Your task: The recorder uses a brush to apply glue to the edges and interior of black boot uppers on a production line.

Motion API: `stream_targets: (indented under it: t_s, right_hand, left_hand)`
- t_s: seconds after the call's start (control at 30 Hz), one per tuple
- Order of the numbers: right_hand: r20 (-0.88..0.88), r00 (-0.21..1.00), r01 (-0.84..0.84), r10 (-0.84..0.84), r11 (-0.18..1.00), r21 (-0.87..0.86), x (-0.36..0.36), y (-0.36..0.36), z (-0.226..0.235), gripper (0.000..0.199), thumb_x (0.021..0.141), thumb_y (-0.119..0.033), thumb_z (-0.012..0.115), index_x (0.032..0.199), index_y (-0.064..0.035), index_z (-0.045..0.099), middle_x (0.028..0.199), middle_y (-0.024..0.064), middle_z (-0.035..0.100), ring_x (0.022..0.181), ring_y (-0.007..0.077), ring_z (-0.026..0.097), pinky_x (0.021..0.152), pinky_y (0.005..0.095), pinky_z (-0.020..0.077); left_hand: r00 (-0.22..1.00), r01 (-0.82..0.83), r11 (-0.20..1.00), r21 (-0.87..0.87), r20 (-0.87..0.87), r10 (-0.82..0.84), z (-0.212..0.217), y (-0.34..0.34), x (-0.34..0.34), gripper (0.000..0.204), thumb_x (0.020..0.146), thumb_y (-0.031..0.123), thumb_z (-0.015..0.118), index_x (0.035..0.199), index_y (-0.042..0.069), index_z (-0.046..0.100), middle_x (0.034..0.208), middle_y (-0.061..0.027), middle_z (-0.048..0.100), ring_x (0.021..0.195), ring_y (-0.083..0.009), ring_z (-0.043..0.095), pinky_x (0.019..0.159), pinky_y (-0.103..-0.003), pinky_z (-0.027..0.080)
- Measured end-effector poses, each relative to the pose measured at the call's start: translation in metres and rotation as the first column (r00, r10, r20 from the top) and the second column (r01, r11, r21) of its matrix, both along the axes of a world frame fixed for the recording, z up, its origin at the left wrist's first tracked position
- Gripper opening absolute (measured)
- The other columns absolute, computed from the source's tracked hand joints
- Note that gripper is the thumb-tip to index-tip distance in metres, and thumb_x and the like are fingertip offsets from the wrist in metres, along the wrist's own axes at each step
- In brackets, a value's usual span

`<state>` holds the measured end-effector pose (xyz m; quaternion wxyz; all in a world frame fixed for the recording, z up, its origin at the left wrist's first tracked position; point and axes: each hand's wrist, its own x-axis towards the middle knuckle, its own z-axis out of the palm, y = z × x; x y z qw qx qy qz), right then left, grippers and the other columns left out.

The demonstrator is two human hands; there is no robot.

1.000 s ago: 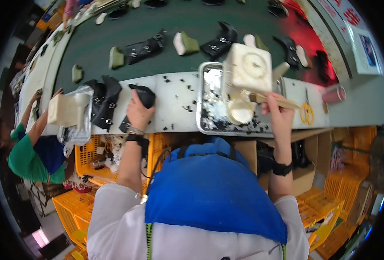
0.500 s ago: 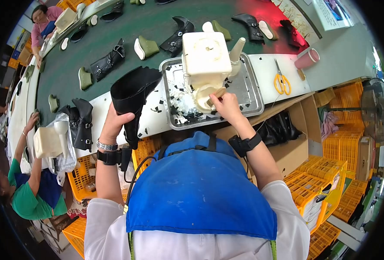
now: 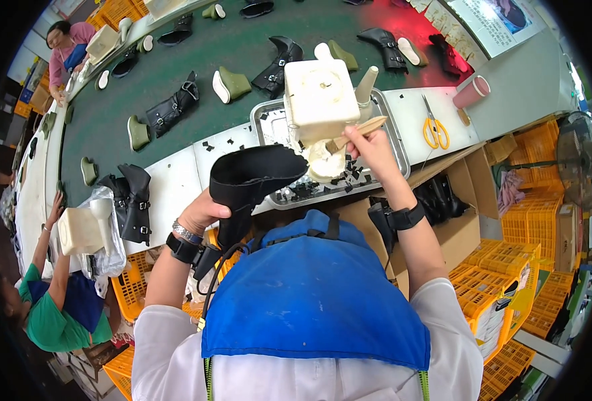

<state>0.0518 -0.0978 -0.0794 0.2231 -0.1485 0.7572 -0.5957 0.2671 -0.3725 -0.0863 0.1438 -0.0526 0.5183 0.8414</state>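
My left hand [image 3: 202,212] grips a black boot upper [image 3: 249,180] by its lower part and holds it up, open end toward the tray. My right hand [image 3: 369,147] is closed on a wooden-handled brush [image 3: 356,131] whose tip rests by a white blob of glue [image 3: 322,164]. Both are over a metal tray [image 3: 392,134] littered with black scraps. A white square glue container [image 3: 319,97] stands in the tray just beyond the brush.
A green conveyor belt [image 3: 195,47] carries several black boots and green shoe lasts. Yellow-handled scissors [image 3: 435,128] and a pink cup [image 3: 471,91] lie right of the tray. Orange crates [image 3: 536,220] stack at right. A person in green [image 3: 49,314] works at left, another person [image 3: 65,47] at the far left.
My left hand has lifted the black boot upper off the bench and brought it toward the tray. My right hand stays at the glue with the brush.
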Motion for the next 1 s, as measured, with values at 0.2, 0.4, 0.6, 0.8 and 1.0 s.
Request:
stream_targets:
  t_s: [0.2,0.4,0.6,0.8,1.0]
  right_hand:
    - [-0.048,0.994,-0.11,0.1,0.939,-0.327,0.027,-0.034,0.055,0.015,0.083,-0.016,0.061,0.086,-0.001,0.062,0.068,0.0007,0.059,0.058,0.0058,0.052,0.052,0.019,0.0417]
    - [-0.681,0.688,-0.471,0.252,0.868,-0.155,0.05,-0.061,0.067,0.007,0.076,-0.01,0.067,0.077,-0.0036,0.064,0.071,0.0029,0.062,0.059,0.0123,0.056,0.052,0.0243,0.0432]
    - [-0.832,0.466,-0.464,0.301,0.884,0.059,0.05,-0.06,0.061,0.007,0.075,-0.01,0.067,0.075,-0.0054,0.062,0.067,0.0063,0.059,0.059,0.0228,0.057,0.052,0.0305,0.0447]
    - [-0.827,0.478,-0.379,0.295,0.919,0.109,0.053,-0.055,0.051,0.008,0.075,-0.011,0.066,0.073,-0.0054,0.06,0.065,0.0079,0.058,0.058,0.0255,0.056,0.052,0.0331,0.0445]
    - [-0.763,0.585,-0.292,0.273,0.949,0.116,0.055,-0.059,0.053,0.011,0.076,-0.012,0.064,0.071,-0.0036,0.059,0.063,0.0103,0.058,0.055,0.0277,0.057,0.051,0.0338,0.0444]
  left_hand:
    - [0.999,0.048,0.993,0.112,0.015,-0.05,-0.008,0.011,-0.003,0.083,0.053,0.028,0.079,0.123,0.001,0.045,0.118,-0.0097,0.053,0.106,-0.0184,0.049,0.095,-0.03,0.036]
    - [0.996,0.077,0.99,0.118,0.023,-0.08,-0.003,0.016,-0.003,0.081,0.055,0.029,0.077,0.123,0.0,0.045,0.118,-0.0096,0.053,0.107,-0.0188,0.049,0.095,-0.03,0.036]
    - [0.995,0.048,0.986,0.157,0.082,-0.061,-0.002,0.016,0.002,0.079,0.057,0.029,0.075,0.124,0.0,0.045,0.119,-0.0101,0.053,0.107,-0.019,0.05,0.095,-0.031,0.037]
    - [0.997,0.014,0.987,0.16,0.077,-0.027,-0.001,0.018,0.004,0.08,0.056,0.029,0.075,0.124,0.0,0.044,0.119,-0.0105,0.053,0.107,-0.0194,0.05,0.095,-0.031,0.037]
    - [1.0,0.01,0.999,0.054,-0.002,-0.01,0.018,0.02,-0.001,0.089,0.054,0.027,0.077,0.129,0.001,0.036,0.124,-0.0094,0.048,0.112,-0.0182,0.046,0.098,-0.031,0.033]
